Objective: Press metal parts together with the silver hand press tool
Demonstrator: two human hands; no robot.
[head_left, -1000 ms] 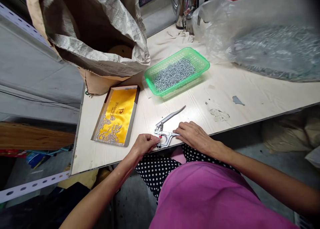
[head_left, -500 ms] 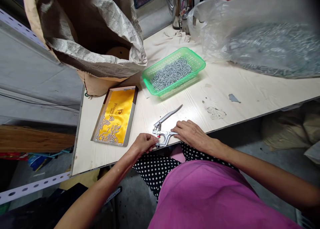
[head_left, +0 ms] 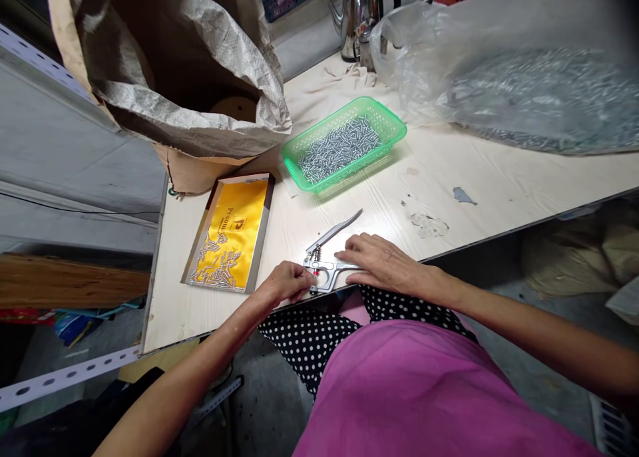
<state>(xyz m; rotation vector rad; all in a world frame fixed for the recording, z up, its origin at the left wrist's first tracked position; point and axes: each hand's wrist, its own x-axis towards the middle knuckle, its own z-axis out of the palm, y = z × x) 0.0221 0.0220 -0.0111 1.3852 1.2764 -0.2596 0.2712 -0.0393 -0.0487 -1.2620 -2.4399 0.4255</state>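
Silver hand pliers point(head_left: 327, 268) with a spring, a red part at the jaw and a round gap in the frame lie at the table's front edge, their upper handle raised. My left hand point(head_left: 289, 281) is closed in a pinch at the jaw end; whatever is between the fingertips is too small to make out. My right hand point(head_left: 382, 263) rests around the end of the lower handle, fingers stretched and apart, thumb side toward the table edge. Left of the pliers, a shallow box point(head_left: 258, 251) with yellow lining holds small clear and metallic pieces.
Behind the pliers stands a green basket point(head_left: 394, 134) full of small metal pieces. A big woven sack point(head_left: 210, 138) stands at the back left. Back right lies a clear plastic bag point(head_left: 539, 104) of similar pieces, near a steel kettle point(head_left: 360, 14). The table edge runs close to my body.
My right hand has slid slightly right along the lower handle, and its fingers have loosened and spread. The left hand stays at the jaw. The view has shifted slightly.
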